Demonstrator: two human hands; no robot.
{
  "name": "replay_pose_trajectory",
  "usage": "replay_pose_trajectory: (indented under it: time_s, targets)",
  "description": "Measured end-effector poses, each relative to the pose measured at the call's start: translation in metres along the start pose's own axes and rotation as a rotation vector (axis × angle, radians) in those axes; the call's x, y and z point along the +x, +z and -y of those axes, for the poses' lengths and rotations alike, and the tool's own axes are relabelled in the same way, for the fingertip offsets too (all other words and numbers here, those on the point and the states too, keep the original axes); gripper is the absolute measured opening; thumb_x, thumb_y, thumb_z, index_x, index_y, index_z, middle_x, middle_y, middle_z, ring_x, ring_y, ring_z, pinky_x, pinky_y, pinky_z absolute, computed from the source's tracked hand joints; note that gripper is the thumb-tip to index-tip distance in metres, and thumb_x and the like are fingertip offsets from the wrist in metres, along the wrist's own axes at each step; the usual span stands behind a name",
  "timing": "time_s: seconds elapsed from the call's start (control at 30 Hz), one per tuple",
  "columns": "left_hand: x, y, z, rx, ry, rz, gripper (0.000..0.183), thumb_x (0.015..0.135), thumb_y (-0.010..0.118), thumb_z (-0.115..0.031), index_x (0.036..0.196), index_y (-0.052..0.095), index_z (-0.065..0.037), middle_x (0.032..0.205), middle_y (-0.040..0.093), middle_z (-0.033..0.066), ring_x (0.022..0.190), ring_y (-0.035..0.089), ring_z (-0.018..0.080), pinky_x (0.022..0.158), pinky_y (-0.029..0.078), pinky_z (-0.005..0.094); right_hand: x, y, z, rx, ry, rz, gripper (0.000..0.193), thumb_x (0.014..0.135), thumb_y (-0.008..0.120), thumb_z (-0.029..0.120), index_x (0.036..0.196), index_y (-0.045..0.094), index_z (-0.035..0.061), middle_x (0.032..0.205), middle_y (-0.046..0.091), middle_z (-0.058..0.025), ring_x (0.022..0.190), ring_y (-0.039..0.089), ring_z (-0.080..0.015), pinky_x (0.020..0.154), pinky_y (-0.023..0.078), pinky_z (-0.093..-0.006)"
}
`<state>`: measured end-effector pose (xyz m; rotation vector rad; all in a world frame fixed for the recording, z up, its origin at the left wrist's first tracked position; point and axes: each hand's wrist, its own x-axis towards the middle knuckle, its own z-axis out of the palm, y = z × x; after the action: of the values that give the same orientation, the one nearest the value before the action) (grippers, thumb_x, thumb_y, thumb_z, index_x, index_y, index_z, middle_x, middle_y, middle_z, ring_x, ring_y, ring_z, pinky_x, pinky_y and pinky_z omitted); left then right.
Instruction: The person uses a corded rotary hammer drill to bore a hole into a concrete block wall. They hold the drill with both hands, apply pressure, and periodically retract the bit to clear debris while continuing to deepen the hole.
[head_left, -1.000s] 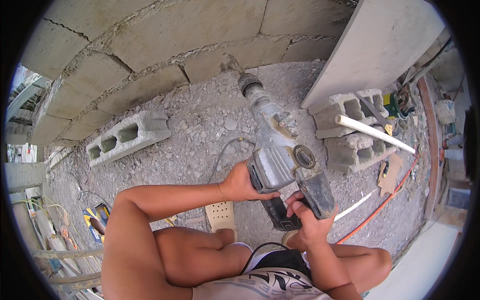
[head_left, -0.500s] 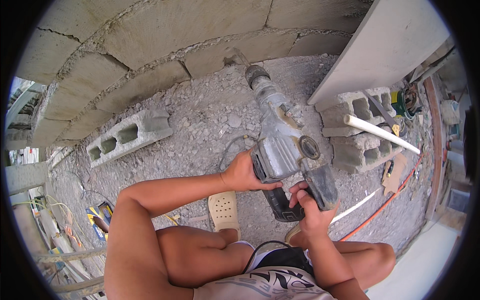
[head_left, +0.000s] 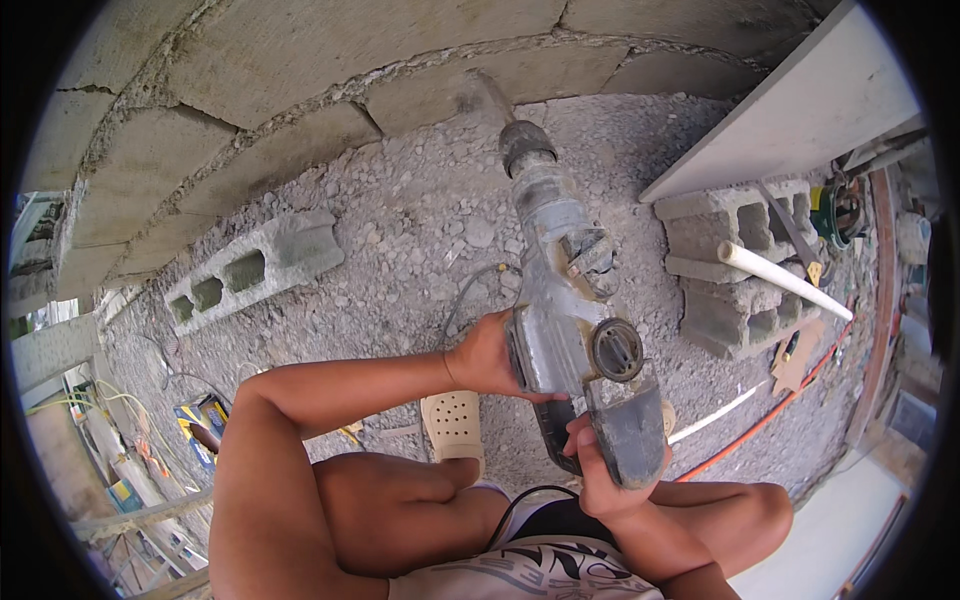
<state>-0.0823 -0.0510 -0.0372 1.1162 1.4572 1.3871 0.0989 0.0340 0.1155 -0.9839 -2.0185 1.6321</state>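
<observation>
A dusty grey rotary hammer drill lies between my hands, its chuck pointing up toward the wall. The bit reaches the face of a concrete block wall, blurred at its tip; I cannot tell how deep it sits. My left hand grips the left side of the drill's body, its fingers partly hidden underneath. At the rear handle, my right hand is wrapped round the grip, most of its fingers behind the housing. A black cord runs near my lap.
A hollow block lies on the gravel at left. At right, stacked hollow blocks carry a white pipe and a handsaw, beside a leaning board. An orange hose crosses the ground. My clog stands below the drill.
The drill has turned more upright, its rear end coming lower. My right hand has moved down and slightly left, closing round the handle. The bit now looks blurred.
</observation>
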Motion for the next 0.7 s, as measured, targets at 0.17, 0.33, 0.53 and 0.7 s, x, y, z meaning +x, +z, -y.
replay_pose_trajectory:
  time_s: [0.17,0.33,0.53,0.7]
  targets:
    - [0.008,0.005,-0.006,-0.021,0.008,-0.035,0.097,0.06,0.1,-0.043,0.134,0.057,0.003,0.121,0.072,0.0168,0.11,0.072,0.0269,0.098,0.056,0.0374,0.008,-0.009,0.002,-0.058,-0.029,0.028,0.008,0.087,0.069,0.001,0.089,0.068,-0.0068,0.075,0.072,-0.0137,0.062,0.069,-0.0191,0.06,0.055,-0.0316]
    - [0.008,0.006,0.0,-0.052,0.028,-0.033,0.096,0.062,0.099,-0.042,0.135,0.056,0.003,0.122,0.072,0.0173,0.111,0.072,0.0261,0.099,0.055,0.0373,0.003,-0.005,-0.005,-0.07,0.026,-0.004,0.011,0.078,0.073,0.001,0.087,0.07,-0.0048,0.076,0.073,-0.0106,0.064,0.071,-0.0199,0.064,0.056,-0.0317]
    - [0.012,0.005,0.0,-0.005,0.035,-0.05,0.096,0.063,0.099,-0.042,0.135,0.055,0.004,0.122,0.071,0.0175,0.111,0.071,0.0269,0.099,0.055,0.0375,0.015,0.003,0.005,0.058,0.003,-0.089,0.006,0.092,0.066,-0.003,0.087,0.068,-0.0065,0.072,0.07,-0.0116,0.06,0.067,-0.0175,0.059,0.053,-0.0305]
    - [0.01,-0.004,-0.002,-0.046,-0.099,0.052,0.095,0.064,0.099,-0.042,0.135,0.055,0.004,0.122,0.071,0.0167,0.112,0.071,0.0266,0.1,0.054,0.037,0.012,0.001,0.003,-0.037,-0.008,-0.004,0.005,0.092,0.067,-0.002,0.088,0.065,-0.0052,0.073,0.07,-0.0113,0.061,0.067,-0.0179,0.06,0.053,-0.0306]
